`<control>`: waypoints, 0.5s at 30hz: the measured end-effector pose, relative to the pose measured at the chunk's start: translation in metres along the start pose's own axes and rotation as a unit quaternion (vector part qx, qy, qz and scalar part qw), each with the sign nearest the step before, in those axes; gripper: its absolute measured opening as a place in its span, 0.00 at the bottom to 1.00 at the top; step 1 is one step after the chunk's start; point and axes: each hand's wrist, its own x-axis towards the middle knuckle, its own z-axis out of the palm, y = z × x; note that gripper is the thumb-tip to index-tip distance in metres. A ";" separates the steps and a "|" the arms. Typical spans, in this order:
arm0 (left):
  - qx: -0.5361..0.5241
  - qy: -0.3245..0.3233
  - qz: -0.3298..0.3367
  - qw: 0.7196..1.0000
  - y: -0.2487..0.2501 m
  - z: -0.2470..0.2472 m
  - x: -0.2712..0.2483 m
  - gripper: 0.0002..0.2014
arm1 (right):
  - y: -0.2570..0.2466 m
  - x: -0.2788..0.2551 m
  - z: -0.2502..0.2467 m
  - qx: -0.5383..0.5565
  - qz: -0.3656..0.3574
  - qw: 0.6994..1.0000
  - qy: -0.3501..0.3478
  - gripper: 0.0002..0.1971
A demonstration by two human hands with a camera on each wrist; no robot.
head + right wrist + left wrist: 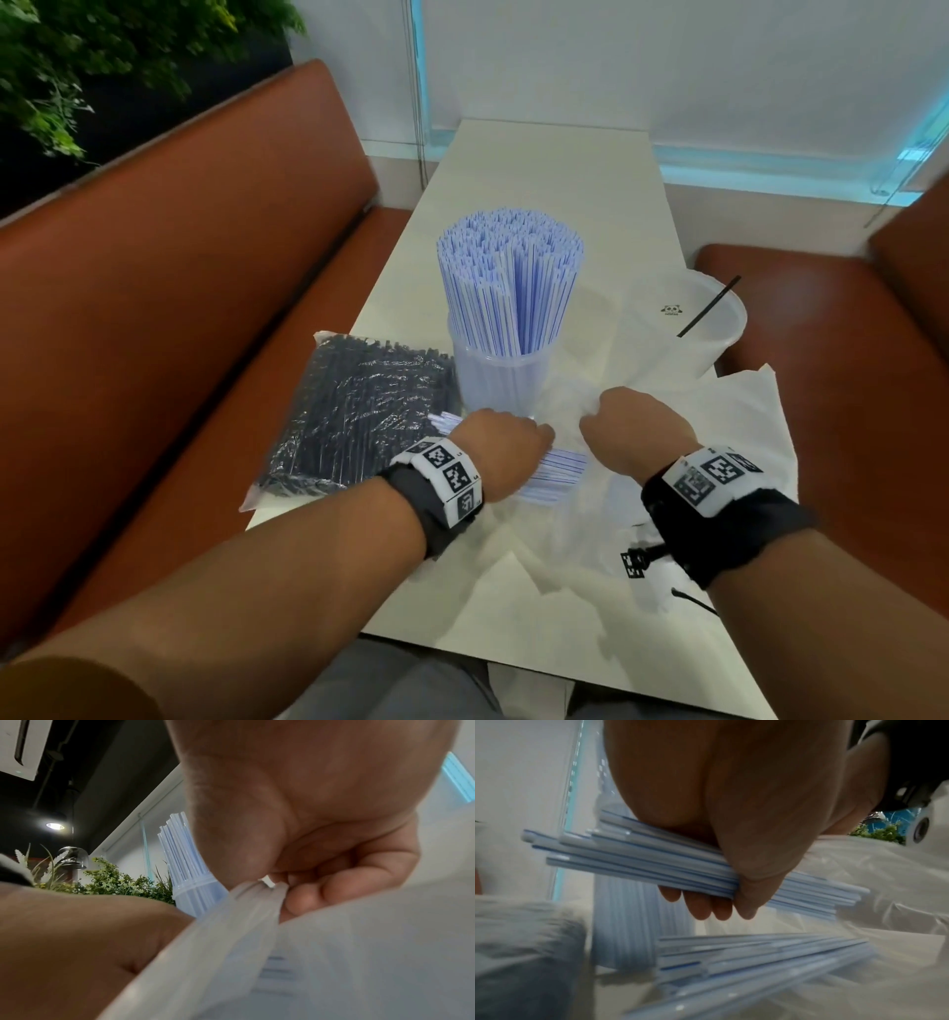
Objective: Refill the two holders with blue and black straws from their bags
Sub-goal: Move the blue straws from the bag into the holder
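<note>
A clear holder [500, 377] packed with upright blue-striped straws [511, 272] stands mid-table. Just in front of it my left hand [500, 449] grips a bundle of blue straws [654, 860], fingers curled round them. More blue straws [770, 955] lie below inside the clear bag [575, 493]. My right hand [634, 434] pinches the edge of that clear bag [259, 902] between thumb and fingers. A sealed bag of black straws [359, 411] lies at the left of the table. A second clear holder [711, 321] at the right has one black straw [711, 306] in it.
The narrow white table [554, 169] runs between two orange-brown benches [179, 257]. A white plastic sheet [719, 447] lies crumpled at the near right. Green plants [77, 61] stand behind the left bench. A window wall closes the far end.
</note>
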 end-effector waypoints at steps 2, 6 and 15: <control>-0.001 0.004 -0.015 1.000 -0.018 -0.002 -0.012 0.12 | 0.004 0.003 0.003 0.013 -0.009 1.000 0.013 0.10; -0.018 0.020 -0.049 0.998 -0.065 0.002 -0.041 0.13 | 0.011 0.008 0.014 0.078 -0.006 0.996 0.034 0.26; -0.032 0.090 -0.130 0.987 -0.121 0.015 -0.084 0.09 | 0.000 0.002 0.015 0.306 -0.052 0.930 0.198 0.30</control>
